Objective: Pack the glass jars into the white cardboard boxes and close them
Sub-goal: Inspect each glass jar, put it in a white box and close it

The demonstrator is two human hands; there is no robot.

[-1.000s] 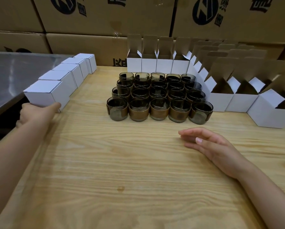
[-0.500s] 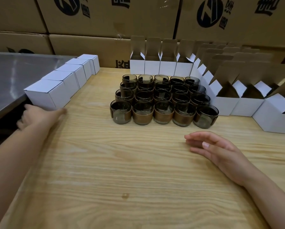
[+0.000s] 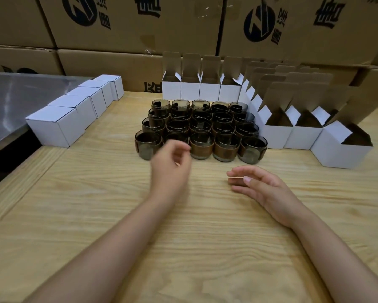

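My left hand (image 3: 171, 165) is coming away from the closed boxes (image 3: 54, 127) at frame left, reaching loosely curled and empty for the jars (image 3: 202, 143) at centre. My right hand (image 3: 264, 186) is lying relaxed and empty, likely waiting to fetch an open box (image 3: 341, 154) at right.

Pale wooden table (image 3: 96, 215) — stacked brown cartons (image 3: 172, 22) behind, steel surface (image 3: 13, 92) left.

I see the jars (image 3: 201, 127) clustered in the middle of the counter (image 3: 96, 215). A row of closed boxes (image 3: 59, 127) runs to their left; open boxes (image 3: 190, 90) stand behind them and along their right. Behind everything sit stacked cartons (image 3: 139, 25).
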